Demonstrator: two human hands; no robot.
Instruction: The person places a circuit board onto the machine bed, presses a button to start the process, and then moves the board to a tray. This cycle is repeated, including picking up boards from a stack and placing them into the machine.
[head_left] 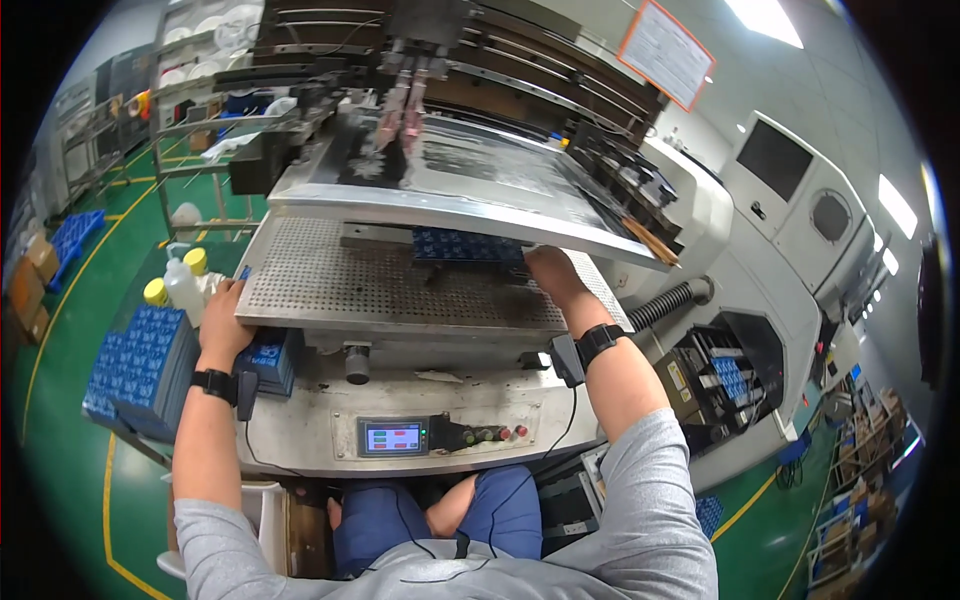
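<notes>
One fisheye camera sits on the seated person's head, tilted down and forward over the printing machine (pixel 440 290). Near, along the lower edge, show the person's lap and both forearms; far, the machine's raised screen frame (pixel 470 190). Floor curves away left and right. No second view shares the scene.

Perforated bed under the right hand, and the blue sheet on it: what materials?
Perforated bed: looks like metal, dull grey, with a regular grid of small holes. Blue sheet, under the right hand: thin and flat with a repeating white print; likely card or plastic, cannot tell which.
</notes>
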